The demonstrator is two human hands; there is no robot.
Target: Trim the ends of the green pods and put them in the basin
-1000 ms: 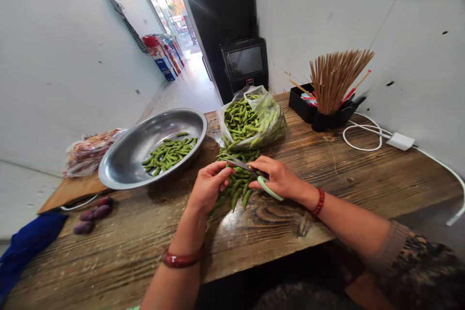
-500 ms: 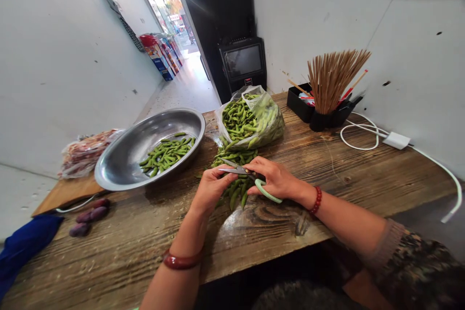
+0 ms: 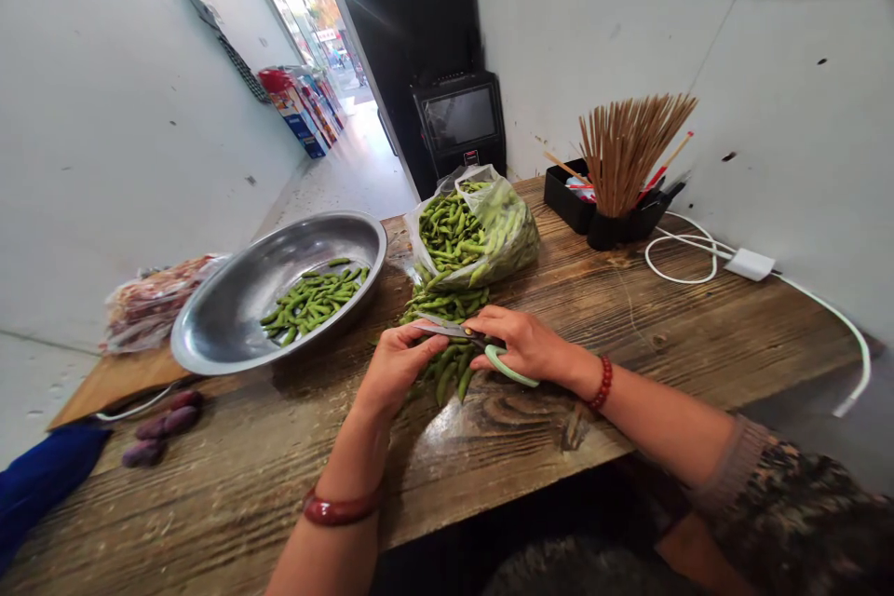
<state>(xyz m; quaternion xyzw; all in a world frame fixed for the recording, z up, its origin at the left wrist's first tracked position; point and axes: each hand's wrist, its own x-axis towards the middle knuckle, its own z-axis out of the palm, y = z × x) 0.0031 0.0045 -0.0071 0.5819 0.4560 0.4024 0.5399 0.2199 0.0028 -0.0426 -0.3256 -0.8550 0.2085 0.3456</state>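
Note:
My right hand [image 3: 521, 343] is closed round the scissors [image 3: 455, 331], which have pale green handles; the blades point left and lie nearly together. At their tips is my left hand [image 3: 397, 361], its thumb and fingers pinched; what is between them is hidden. Under and behind both hands lies a heap of green soybean pods [image 3: 447, 377]. Just beyond it a clear plastic bag [image 3: 521, 247], full of pods, lies with its mouth toward me. Left of the bag sits a wide steel basin [image 3: 209, 317] with cut-looking pods [image 3: 314, 303] on its bottom.
Bagged meat-like pieces [image 3: 150, 303] lie on a wooden board [image 3: 115, 382] at the left, near purple oblong roots or fruits [image 3: 164, 424] and blue cloth [image 3: 52, 475]. Wooden skewers [image 3: 629, 158] stand in a black holder [image 3: 611, 231] at right, beside a white cable [image 3: 831, 293].
The scissor blades have come closer together at my left fingertips. My hands keep nearly the same place over the pods; the whole view has shifted slightly.

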